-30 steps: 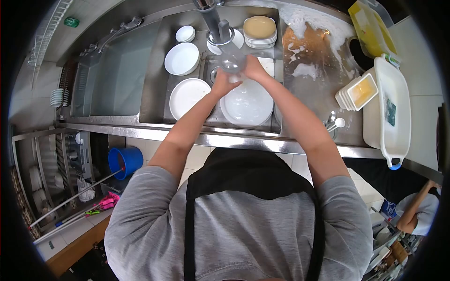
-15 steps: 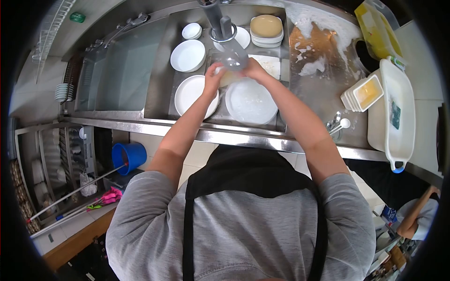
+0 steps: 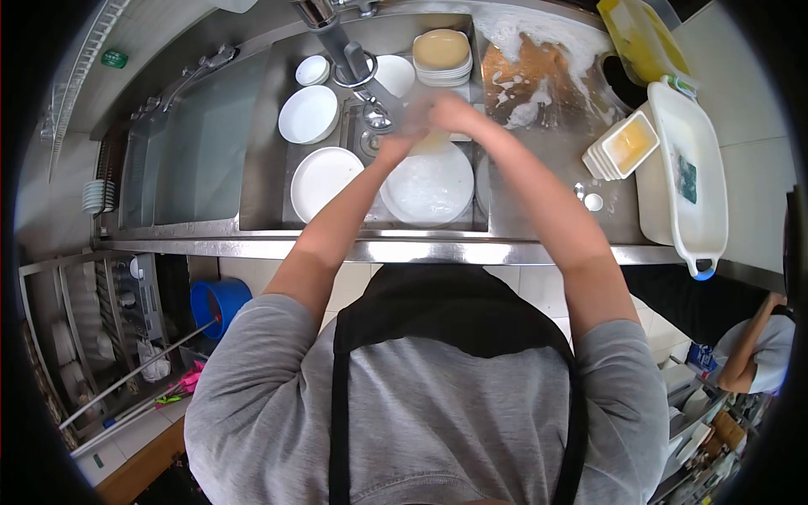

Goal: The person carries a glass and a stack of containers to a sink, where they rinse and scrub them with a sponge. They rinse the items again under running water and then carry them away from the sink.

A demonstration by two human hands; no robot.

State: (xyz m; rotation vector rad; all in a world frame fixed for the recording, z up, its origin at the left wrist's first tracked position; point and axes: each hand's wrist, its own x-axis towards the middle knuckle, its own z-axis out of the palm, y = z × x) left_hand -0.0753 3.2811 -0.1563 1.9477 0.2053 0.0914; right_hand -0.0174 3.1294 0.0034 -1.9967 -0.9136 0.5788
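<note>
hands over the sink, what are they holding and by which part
A blurred clear glass, it seems, between left hand and right hand below the faucet. Which part the fingers grip cannot be told.

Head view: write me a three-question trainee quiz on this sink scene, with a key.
1. True or false: the blue bucket stands inside the sink.
2. The left hand and the right hand grip a blurred clear glass by the faucet. What lies right below them? A. a large white plate B. a frying pan C. a chopping board
3. Fill in: the green sponge lies in the white ____ on the counter.
Key: 1 false, it stands below the counter; 2 A; 3 tub.
</note>
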